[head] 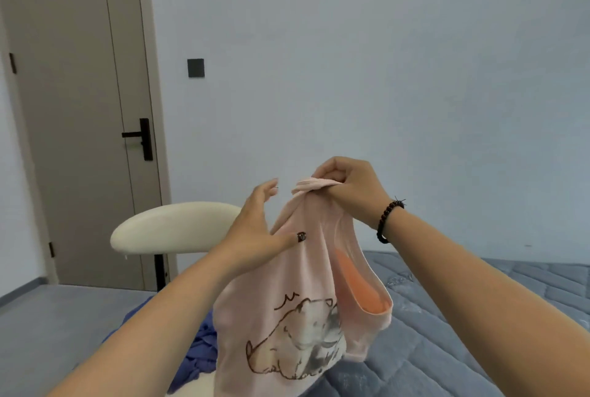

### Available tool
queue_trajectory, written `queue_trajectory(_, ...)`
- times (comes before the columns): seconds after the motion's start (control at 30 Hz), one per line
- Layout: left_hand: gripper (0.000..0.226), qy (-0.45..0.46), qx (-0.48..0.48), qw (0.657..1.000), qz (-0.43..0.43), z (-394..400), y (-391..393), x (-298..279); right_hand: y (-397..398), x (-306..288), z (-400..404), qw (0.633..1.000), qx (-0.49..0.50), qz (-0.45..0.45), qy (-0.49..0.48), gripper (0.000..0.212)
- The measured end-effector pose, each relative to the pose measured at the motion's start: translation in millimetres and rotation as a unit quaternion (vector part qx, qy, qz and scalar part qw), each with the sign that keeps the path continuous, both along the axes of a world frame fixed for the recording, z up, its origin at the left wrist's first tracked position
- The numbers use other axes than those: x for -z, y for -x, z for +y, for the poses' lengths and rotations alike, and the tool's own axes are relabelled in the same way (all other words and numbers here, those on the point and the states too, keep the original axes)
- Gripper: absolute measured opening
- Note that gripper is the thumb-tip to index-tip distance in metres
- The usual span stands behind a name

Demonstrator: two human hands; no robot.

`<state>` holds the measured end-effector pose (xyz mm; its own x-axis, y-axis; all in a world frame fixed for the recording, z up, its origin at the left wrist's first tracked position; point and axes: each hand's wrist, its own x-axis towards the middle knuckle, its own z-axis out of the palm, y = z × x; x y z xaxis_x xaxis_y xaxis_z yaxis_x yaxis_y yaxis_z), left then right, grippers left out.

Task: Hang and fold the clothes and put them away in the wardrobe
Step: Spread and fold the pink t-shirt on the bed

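By the closed door (73, 116) stands a cream chair (172, 227), with what looks like a blue garment (201, 345) bunched below. The left hand (255, 230) is spread, fingers straight, thumb touching the pink shirt (287, 317). The right hand (348, 189), its grip pinched tight round the bunched top edge, dangles the shirt above the blue bed (447, 348).

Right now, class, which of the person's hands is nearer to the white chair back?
Left. The left hand is just right of the white chair back, touching the pink shirt. The right hand grips the shirt's top, farther right.
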<state>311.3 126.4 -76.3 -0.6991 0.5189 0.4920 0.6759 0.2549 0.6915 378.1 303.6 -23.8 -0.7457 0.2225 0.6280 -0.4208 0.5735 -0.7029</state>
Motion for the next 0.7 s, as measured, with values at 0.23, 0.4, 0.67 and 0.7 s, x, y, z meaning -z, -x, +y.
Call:
queue_trajectory(0.23,0.011,0.042,-0.016,0.998,0.043,6,-4,-18,-19,37,-24,0.997,-0.006,0.044,0.056,0.031)
queue_trajectory(0.4,0.020,-0.067,-0.067,0.995,-0.021,2,-6,-23,-29,119,-34,0.979,0.020,-0.201,-0.009,0.089)
queue_trajectory(0.67,0.027,-0.328,-0.051,0.932,-0.147,-10,-14,-76,-15,103,-2,0.933,0.219,-0.175,-0.227,0.012)
queue_trajectory(0.7,0.025,-0.328,-0.056,0.933,-0.134,-13,-13,-84,-15,83,11,0.930,0.242,-0.161,-0.224,0.014)
